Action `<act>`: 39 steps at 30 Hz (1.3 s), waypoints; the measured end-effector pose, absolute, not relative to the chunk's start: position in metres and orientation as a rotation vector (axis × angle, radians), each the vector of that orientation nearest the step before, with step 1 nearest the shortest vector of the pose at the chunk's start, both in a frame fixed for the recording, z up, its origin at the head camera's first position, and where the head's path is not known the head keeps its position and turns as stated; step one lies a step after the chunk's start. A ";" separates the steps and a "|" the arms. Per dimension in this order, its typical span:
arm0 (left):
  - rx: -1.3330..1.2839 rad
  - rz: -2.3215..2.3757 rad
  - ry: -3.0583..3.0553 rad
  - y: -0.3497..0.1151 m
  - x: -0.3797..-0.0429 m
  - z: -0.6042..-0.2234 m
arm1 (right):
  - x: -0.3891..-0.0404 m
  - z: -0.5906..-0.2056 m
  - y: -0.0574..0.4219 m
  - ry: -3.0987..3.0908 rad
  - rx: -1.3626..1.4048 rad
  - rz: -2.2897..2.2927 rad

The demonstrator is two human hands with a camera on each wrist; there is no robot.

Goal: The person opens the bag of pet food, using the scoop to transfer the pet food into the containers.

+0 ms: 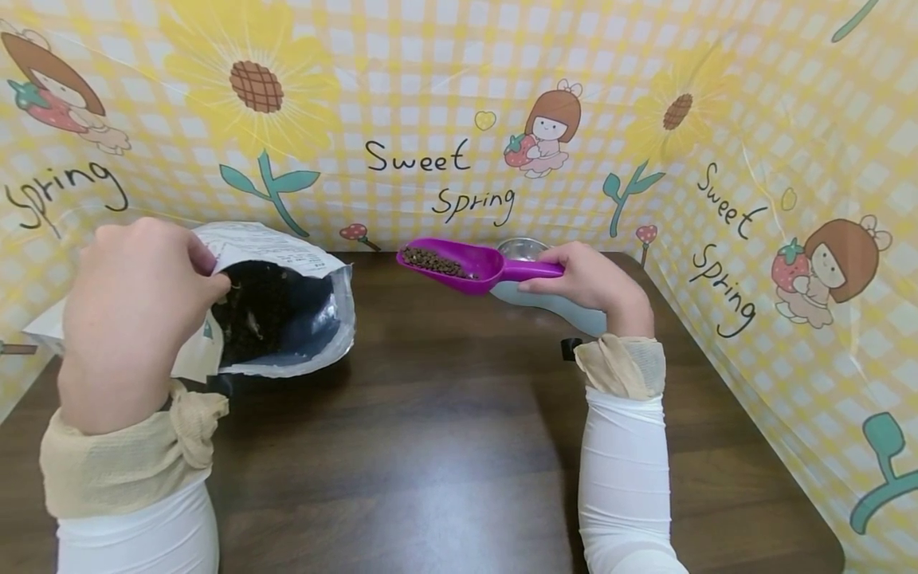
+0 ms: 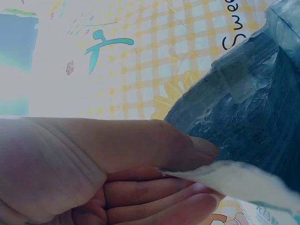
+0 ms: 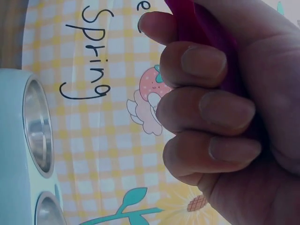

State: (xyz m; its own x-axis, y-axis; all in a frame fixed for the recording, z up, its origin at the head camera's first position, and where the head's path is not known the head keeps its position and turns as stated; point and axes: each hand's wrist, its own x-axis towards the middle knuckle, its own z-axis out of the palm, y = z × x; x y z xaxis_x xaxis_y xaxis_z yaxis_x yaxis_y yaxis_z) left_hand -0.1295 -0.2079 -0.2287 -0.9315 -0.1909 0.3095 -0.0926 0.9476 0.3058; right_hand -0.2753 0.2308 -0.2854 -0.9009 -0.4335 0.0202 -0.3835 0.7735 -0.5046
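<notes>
My left hand [image 1: 136, 319] pinches the near-left edge of an opened foil-lined bag [image 1: 344, 319], thumb on one side of the rim and fingers on the other. Dark brown contents [image 1: 251, 307] show inside its mouth. In the left wrist view the pale bag edge [image 2: 239, 180] runs between thumb and fingers. My right hand [image 1: 591, 279] grips the handle of a purple scoop [image 1: 484, 263], fingers curled round it. Small brown pellets [image 1: 433, 261] lie in the scoop, which is held level above the table, its tip toward the bag.
Behind the right hand stands a light blue double-bowl stand [image 1: 555, 304] with steel bowls [image 3: 40, 126]; the hand and scoop partly cover it in the head view. A small black object [image 1: 571, 348] is by the right wrist. Patterned cloth walls [image 1: 430, 96] enclose the brown table [image 1: 402, 446].
</notes>
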 end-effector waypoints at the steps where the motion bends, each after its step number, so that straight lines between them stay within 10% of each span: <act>1: 0.214 -0.410 -2.762 -0.207 -0.129 -0.228 | -0.275 -0.285 0.232 2.877 -0.651 -0.783; 39: 0.195 -0.423 -2.766 -0.210 -0.130 -0.229 | -0.284 -0.309 0.316 3.138 -0.071 -0.666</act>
State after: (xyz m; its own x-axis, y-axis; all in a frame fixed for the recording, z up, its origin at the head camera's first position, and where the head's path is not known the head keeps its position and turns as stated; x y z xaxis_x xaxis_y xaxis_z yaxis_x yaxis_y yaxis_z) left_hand -0.1305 -0.2097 -0.2294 -0.9345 -0.1828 0.3055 -0.0832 0.9465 0.3119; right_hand -0.2837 0.3157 -0.3090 -0.9968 -0.0293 0.0745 -0.0571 0.9129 -0.4042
